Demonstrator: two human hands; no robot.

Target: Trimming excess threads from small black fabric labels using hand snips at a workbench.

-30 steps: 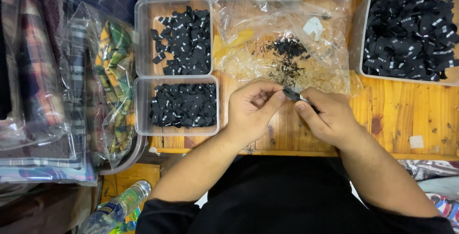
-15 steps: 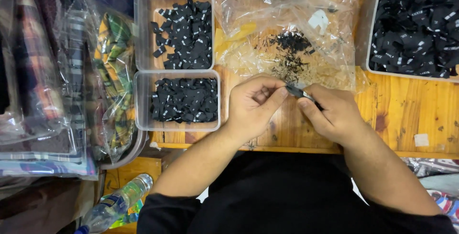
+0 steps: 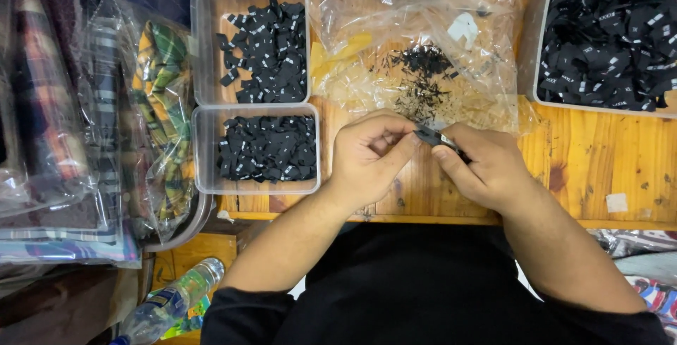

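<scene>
My left hand [image 3: 368, 158] and my right hand [image 3: 485, 165] meet over the front of the wooden table [image 3: 606, 176]. Between their fingertips they pinch a small black fabric label [image 3: 431, 136] with light print. Whether the right hand also holds a small tool is hidden by the fingers. Just beyond the hands lies a clear plastic bag [image 3: 423, 56] with dark thread scraps [image 3: 427, 77] on it. Left of my left hand stands a clear plastic tray [image 3: 204, 155] filled with black labels [image 3: 268, 149].
A second tray [image 3: 204, 42] of black labels sits behind the first, and a large bin [image 3: 543, 56] of them at the right. More trays line the far edge. Bagged plaid fabric [image 3: 84, 119] is stacked at the left. A plastic bottle [image 3: 173, 303] lies below.
Both hands stay together on the label; their fingers have shifted slightly. The view has drifted a little.
</scene>
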